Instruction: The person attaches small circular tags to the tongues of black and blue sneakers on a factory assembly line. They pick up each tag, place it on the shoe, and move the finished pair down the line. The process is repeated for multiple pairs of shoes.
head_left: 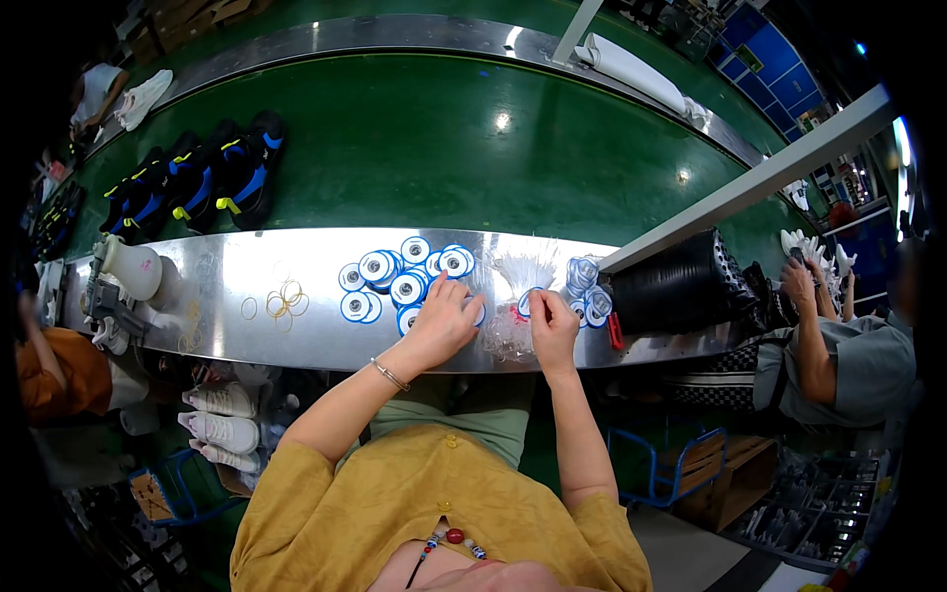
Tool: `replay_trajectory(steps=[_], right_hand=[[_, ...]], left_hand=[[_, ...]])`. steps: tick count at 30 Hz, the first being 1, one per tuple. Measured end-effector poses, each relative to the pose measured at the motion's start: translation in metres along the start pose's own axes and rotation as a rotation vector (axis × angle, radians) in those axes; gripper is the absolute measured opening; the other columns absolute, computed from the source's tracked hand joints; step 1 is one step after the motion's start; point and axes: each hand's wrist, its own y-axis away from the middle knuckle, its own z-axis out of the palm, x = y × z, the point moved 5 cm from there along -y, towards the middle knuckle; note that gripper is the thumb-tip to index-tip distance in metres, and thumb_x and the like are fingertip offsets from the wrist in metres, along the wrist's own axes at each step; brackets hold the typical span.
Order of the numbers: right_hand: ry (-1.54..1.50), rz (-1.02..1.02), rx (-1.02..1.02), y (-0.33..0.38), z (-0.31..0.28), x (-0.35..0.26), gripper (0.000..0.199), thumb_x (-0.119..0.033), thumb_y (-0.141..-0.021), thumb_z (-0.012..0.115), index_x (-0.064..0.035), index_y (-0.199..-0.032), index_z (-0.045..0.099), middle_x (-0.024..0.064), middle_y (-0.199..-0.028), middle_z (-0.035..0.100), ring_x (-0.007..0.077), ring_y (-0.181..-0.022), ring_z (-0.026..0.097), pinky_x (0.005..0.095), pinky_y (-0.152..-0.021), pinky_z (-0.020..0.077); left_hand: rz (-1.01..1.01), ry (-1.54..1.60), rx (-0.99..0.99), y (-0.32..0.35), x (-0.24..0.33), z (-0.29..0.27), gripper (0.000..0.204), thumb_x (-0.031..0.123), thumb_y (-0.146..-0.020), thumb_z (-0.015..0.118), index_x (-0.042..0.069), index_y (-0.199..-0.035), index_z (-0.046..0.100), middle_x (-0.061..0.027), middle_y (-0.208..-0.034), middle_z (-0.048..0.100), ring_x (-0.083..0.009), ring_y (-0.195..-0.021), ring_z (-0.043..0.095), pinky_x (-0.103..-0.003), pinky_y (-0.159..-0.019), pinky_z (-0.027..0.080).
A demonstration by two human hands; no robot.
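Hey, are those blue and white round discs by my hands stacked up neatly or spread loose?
Spread loose: the discs lie scattered and overlapping on the metal ledge.

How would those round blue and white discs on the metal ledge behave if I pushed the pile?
The discs look thin and flat, so probably light. They overlap loosely on the smooth ledge, so a push would likely slide and scatter them. Lying flat, they seem unlikely to roll unless tipped on edge.
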Motion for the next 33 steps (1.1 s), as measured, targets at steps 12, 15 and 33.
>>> replay_trajectory(steps=[12, 15, 33], right_hand=[[-0.016, -0.008, 0.009, -0.001, -0.002, -0.002, 0.010, -0.006, -0.089, 0.062, 0.0032, -0.084, 0.062, 0.0117, -0.069, 0.060, 0.0208, -0.057, 0.056, 0.0303, -0.053, 0.0427], [-0.018, 0.008, 0.006, -0.001, -0.002, -0.002, 0.011, -0.006, -0.089, 0.062, 0.0032, -0.084, 0.062, 0.0118, -0.070, 0.061, 0.0206, -0.057, 0.056, 0.0303, -0.053, 0.0427], [0.006, 0.013, -0.004, -0.001, -0.003, -0.001, 0.009, -0.007, -0.088, 0.062, 0.0021, -0.085, 0.063, 0.0114, -0.072, 0.063, 0.0201, -0.058, 0.058, 0.0299, -0.055, 0.0444]], left_hand=[[-0.182, 0.013, 0.134, 0.007, -0.042, -0.035, 0.051, 0.021, -0.073, 0.077, -0.001, -0.115, 0.058, -0.0171, -0.111, 0.054, -0.0373, -0.113, 0.049, -0.054, -0.108, 0.032], [-0.173, 0.016, 0.167, 0.006, -0.043, -0.038, 0.051, 0.023, -0.075, 0.076, -0.002, -0.116, 0.058, -0.0188, -0.119, 0.054, -0.0384, -0.121, 0.046, -0.053, -0.108, 0.032], [-0.223, -0.097, -0.028, -0.040, -0.050, -0.001, 0.039, 0.031, -0.076, 0.074, 0.001, -0.099, 0.065, -0.0163, -0.109, 0.059, -0.0317, -0.112, 0.051, -0.052, -0.105, 0.033]])
